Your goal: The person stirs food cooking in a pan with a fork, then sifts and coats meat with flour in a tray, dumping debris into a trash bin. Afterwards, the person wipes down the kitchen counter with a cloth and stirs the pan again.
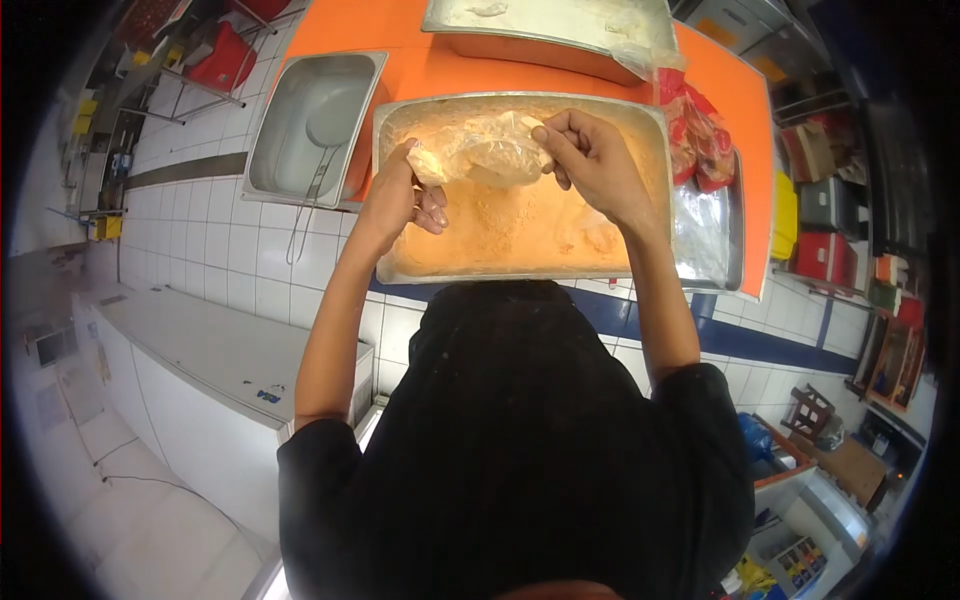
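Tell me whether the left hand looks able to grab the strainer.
Probably yes: the strainer lies uncovered, its handle jutting past the metal pan near the left hand, though that hand must likely release the plastic bag first.

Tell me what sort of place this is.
Probably a commercial kitchen: a deep metal pan of orange powder, a strainer in a smaller metal pan, and what looks like a chest freezer.

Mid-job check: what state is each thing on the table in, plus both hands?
Clear bag: crumpled, held above near tray
Left hand: gripping its left end
Right hand: pinching its right end
Near tray: holding orange powder
Far tray: holding pale powder
Strainer: in pan, handle over rim
Red bag: crumpled
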{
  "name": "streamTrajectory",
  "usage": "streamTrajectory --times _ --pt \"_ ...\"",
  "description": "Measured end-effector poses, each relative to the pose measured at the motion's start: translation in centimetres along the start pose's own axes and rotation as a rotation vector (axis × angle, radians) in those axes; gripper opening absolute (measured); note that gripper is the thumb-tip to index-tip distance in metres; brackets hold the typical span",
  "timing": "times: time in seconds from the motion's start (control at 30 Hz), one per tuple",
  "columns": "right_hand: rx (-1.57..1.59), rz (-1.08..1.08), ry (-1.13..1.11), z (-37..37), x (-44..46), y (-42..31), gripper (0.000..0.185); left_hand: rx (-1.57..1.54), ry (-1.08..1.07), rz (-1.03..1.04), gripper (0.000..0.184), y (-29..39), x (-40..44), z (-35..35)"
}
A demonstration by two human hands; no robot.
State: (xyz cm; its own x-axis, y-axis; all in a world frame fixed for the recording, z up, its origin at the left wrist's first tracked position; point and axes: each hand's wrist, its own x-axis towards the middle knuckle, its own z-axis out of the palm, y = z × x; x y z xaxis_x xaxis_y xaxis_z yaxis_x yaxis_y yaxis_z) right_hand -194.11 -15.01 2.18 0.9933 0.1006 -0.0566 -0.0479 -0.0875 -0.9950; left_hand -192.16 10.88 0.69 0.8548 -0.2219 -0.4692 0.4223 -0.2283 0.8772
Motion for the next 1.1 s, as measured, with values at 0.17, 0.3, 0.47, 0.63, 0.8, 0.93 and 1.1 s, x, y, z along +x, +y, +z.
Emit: streamTrajectory --times 0.17,0.3,0.47,0.63,0.8,0.93,1.1 --pt "0.096 0.034 0.023 -0.7 1.4 0.3 0.025 -0.151 -0.051 0.205 0.064 0.7 0.9 0.2" --pt "0.090 0.016 0.063 -0.9 1.2 0.1 0.024 0.009 -0.045 0.225 0.050 1.4 1.7 1.2" --pt "-0.180 0.006 0.160 -1.1 -1.3 -2.1 0.021 0.325 0.083 0.453 0.043 2.4 0.5 1.5" --pt "-0.275 -0.051 0.320 -1.9 -1.2 1.1 0.019 0.745 0.313 0.714 0.047 4.3 1.2 1.9" --pt "-0.776 -0.358 0.411 -0.8 -2.2 -1.1 0.021 0.732 0.302 0.807 0.049 4.9 2.2 2.4" --pt "-0.802 -0.482 0.315 -0.7 -1.9 -1.7 0.020 0.787 0.188 0.895 0.048 5.2 3.5 2.2" --pt "-0.599 -0.319 0.253 -0.9 -1.1 -1.0 0.020 0.741 0.035 0.869 0.040 4.5 3.6 0.8"
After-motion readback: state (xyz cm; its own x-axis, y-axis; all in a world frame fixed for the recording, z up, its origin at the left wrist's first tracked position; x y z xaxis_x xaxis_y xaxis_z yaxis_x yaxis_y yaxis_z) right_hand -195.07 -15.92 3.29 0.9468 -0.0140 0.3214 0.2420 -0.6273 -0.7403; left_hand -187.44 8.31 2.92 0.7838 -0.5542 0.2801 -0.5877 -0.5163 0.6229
